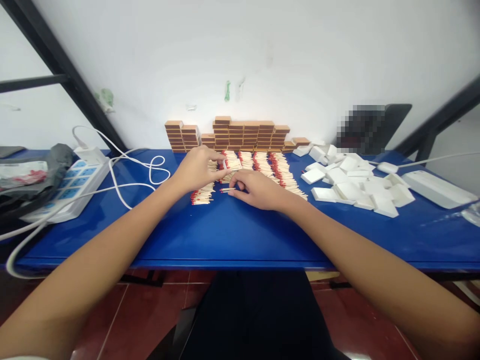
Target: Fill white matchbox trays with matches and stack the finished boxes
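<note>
Red-tipped matches [227,190] lie crosswise (heads leftward), pinched in right hand [258,190] fingers; left hand [197,169] grips a bundle [233,163].

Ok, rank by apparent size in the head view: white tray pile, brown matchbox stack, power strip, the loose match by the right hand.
1. white tray pile
2. brown matchbox stack and power strip: too alike to rank, and the strip lies nearer
3. loose match
</note>
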### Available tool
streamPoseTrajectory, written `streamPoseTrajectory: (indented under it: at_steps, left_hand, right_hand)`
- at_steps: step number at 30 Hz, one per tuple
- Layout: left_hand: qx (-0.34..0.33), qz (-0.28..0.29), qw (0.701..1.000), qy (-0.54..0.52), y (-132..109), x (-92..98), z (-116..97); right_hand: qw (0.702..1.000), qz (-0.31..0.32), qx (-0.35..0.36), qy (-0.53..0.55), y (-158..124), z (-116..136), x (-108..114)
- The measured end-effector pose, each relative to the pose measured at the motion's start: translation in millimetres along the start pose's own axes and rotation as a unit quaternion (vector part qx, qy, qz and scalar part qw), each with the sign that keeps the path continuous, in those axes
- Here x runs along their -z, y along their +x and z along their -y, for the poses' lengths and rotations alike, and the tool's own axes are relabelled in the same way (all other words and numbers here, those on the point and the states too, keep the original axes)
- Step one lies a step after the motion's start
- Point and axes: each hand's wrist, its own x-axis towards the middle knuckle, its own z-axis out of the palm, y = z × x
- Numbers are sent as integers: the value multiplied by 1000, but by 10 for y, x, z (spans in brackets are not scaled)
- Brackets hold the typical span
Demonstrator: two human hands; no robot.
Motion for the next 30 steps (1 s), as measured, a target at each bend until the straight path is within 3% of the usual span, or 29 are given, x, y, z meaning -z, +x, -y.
streamPoseTrajectory:
  at_steps: [7,14,30]
  left_hand:
    - [0,7,1000,-4,-1,7,-15]
    - [-10,2,1000,7,-9,-17,8]
    - [-7,11,1000,6,-3,7,-7]
  right_hand:
    - [998,39,-48,-6,10,89,30]
    - [996,76,-45,-14,-15,47,37]
    - [997,65,-36,-14,-35,97,109]
